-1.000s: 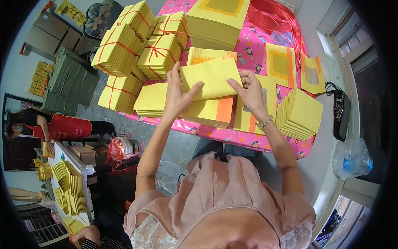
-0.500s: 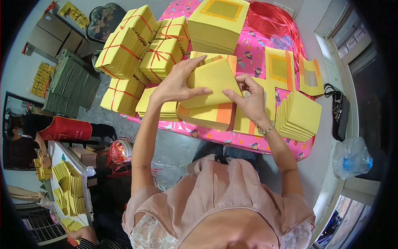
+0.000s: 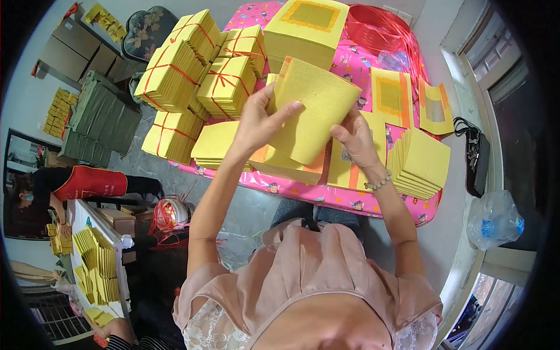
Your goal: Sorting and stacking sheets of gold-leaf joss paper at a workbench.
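Left hand [image 3: 259, 119] and right hand [image 3: 356, 140] both clamp a curled sheaf of yellow paper sheets [image 3: 315, 114], raised above the pink table cover [image 3: 350, 198]; red-tied yellow bundles [image 3: 175, 76] stacked left; clear plastic bag [image 3: 493, 221] right, contents indistinct.

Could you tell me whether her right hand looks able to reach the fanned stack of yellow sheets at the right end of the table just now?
Probably not right away: the right hand is gripping the lifted yellow sheaf together with the left hand. The fanned stack lies close beside that wrist, uncovered.

Yellow paper sheaf [image 3: 312, 114], pink patterned tablecloth [image 3: 361, 70]
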Available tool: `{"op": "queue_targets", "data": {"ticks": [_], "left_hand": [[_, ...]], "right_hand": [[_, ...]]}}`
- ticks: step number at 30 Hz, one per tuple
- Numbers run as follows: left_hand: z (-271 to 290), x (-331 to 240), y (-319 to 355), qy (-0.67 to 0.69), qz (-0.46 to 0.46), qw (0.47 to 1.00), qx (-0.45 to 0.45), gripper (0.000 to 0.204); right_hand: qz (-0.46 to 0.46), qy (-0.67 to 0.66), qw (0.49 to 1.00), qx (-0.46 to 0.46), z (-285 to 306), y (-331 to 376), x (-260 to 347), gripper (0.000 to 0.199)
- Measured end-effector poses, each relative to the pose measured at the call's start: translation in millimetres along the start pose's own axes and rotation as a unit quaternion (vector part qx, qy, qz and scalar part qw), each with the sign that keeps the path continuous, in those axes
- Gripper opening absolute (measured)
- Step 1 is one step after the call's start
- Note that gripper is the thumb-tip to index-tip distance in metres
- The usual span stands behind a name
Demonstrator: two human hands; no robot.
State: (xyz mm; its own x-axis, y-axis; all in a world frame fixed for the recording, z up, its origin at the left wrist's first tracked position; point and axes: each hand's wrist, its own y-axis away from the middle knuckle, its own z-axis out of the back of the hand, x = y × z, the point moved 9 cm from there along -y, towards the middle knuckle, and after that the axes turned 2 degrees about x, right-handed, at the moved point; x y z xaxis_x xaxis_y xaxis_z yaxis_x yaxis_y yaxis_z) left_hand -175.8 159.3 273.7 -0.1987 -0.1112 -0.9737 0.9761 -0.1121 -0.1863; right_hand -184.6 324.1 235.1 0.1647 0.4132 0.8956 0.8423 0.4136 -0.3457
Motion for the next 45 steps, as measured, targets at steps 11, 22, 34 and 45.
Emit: {"op": "queue_targets", "data": {"ticks": [11, 22, 34, 45], "left_hand": [[-39, 6, 25, 0.109, -0.021, 0.994, -0.022, 0.042], [-44, 14, 33, 0.074, -0.058, 0.994, -0.053, 0.041], [-50, 23, 30, 0.125, -0.023, 0.991, -0.046, 0.046], [-54, 51, 14, 0.222, 0.115, 0.968, -0.027, 0.040]], "right_hand": [[-0.070, 0.051, 0.996, -0.028, 1, 14, -9, 0.050], [-0.083, 0.070, 0.994, -0.031, 0, 18, -3, 0.046], [-0.087, 0.129, 0.986, -0.053, 8, 19, 0, 0.041], [-0.154, 0.034, 0.983, -0.097, 20, 12, -22, 0.043]]}}
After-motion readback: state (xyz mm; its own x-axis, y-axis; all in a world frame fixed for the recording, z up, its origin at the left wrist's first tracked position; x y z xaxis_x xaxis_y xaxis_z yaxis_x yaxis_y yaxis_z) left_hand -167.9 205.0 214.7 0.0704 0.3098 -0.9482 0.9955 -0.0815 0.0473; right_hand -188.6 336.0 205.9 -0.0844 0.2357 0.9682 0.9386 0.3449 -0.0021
